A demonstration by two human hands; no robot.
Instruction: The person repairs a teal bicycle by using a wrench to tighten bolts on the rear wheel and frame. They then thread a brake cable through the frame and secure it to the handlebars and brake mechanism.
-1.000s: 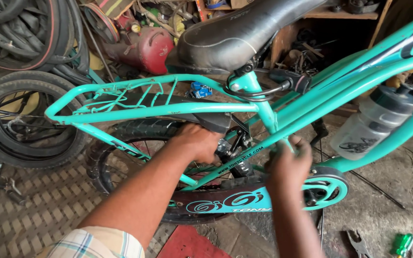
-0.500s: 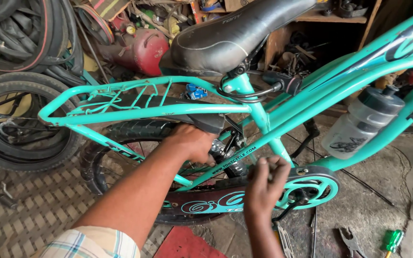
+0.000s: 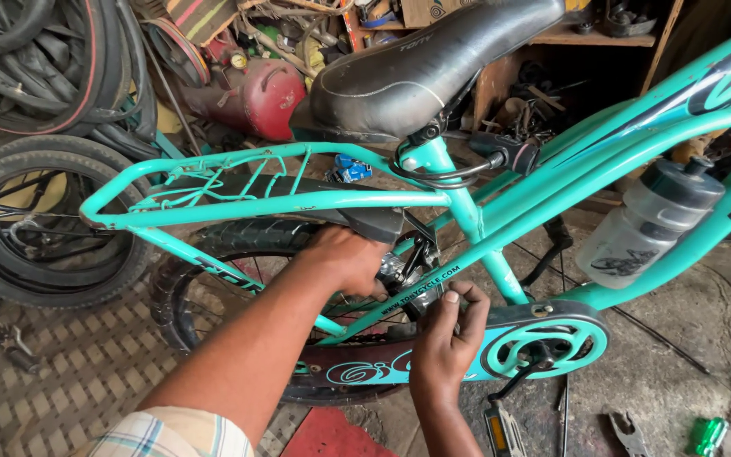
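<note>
The left hand (image 3: 344, 258) curls its fingers around the rear brake caliper (image 3: 403, 267), gripping it just under the black rear mudguard (image 3: 365, 222). The right hand (image 3: 448, 334) comes up from below with fingertips (image 3: 452, 298) pinched together at the underside of that caliper; whether they hold a small nut or only the bolt end cannot be told. The step in hand looks like steadying the brake with one hand while the other turns or seats its fastener; the next move likely calls for small twists of the right fingers while the left keeps the caliper square over the tyre.

The caliper sits where the seat stays meet the seat tube of the turquoise bicycle (image 3: 552, 203), above the rear tyre (image 3: 239, 237), its arms reaching downward. The bicycle's long axis runs left to right, front toward the right. A black saddle (image 3: 433, 68) stands above, a clear water bottle (image 3: 645, 224) right, and spare tyres (image 3: 35, 220) far left.
</note>
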